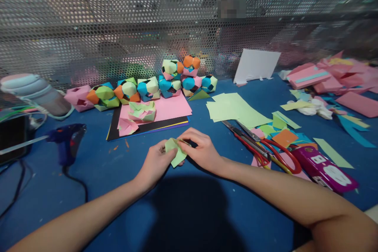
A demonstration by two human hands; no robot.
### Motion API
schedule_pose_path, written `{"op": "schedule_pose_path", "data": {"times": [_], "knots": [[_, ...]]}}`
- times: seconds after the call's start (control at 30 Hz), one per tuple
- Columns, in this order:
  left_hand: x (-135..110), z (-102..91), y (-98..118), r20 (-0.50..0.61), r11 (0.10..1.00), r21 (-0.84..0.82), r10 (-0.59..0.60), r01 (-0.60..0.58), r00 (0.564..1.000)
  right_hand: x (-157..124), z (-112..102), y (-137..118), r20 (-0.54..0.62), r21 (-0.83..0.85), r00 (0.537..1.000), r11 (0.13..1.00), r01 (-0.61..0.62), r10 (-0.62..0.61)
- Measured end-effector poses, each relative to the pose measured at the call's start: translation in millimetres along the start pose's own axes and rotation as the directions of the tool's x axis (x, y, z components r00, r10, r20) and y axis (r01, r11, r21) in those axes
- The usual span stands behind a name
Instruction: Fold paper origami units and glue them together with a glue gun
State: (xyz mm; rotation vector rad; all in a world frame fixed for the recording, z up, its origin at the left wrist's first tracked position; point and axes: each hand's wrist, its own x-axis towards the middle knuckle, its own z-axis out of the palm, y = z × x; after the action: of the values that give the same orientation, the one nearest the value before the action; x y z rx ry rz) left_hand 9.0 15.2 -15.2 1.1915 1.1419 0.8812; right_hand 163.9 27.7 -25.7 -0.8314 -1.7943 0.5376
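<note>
Pale green paper [178,159], creased, held in left hand [156,163], right hand [204,150] pinching its right side

The single camera sat on the person's head, facing forward and tipped down over the blue counter [118,169]. It looked from fairly near, so the left forearm [97,216] entered large from eight o'clock and the right forearm [271,189] from four, with the hands [201,147] just toward six from centre. At twelve, I saw the perforated metal screen [118,4] back the wide view.
</note>
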Motion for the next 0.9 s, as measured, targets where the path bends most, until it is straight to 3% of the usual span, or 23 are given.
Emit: {"op": "schedule_pose_path", "data": {"times": [0.43,0.6,0.67,0.73,0.83,0.9], "knots": [[-0.4,1.0,2.2,-0.031,0.999,-0.027,-0.035,0.034,0.999,-2.5,-0.6,3.9,-0.001,-0.048,0.995,0.994,0.096,-0.096],[0.2,-0.6,0.9,-0.032,1.0,-0.004,-0.014,0.014,0.999,-3.5,-6.4,0.4,0.07,0.001,0.991,0.994,0.112,-0.112],[0.2,-1.6,-0.9,-0.026,1.0,0.019,0.001,-0.001,1.0,-2.2,-9.8,-2.4,0.107,0.08,0.994,0.997,-0.001,-0.008],[0.2,-1.9,-2.5,-0.022,0.999,0.042,0.008,-0.007,1.0,0.4,-11.3,-2.8,0.118,0.182,0.975,0.961,-0.207,0.187],[0.2,-1.3,-3.3,-0.03,0.998,0.064,0.001,0.001,1.0,5.4,-8.8,3.0,0.148,0.381,0.861,0.775,-0.504,0.486],[0.1,-0.7,-2.7,-0.033,0.997,0.078,-0.005,0.008,0.999,8.3,-6.2,7.6,0.213,0.461,0.782,0.645,-0.609,0.586]]}}
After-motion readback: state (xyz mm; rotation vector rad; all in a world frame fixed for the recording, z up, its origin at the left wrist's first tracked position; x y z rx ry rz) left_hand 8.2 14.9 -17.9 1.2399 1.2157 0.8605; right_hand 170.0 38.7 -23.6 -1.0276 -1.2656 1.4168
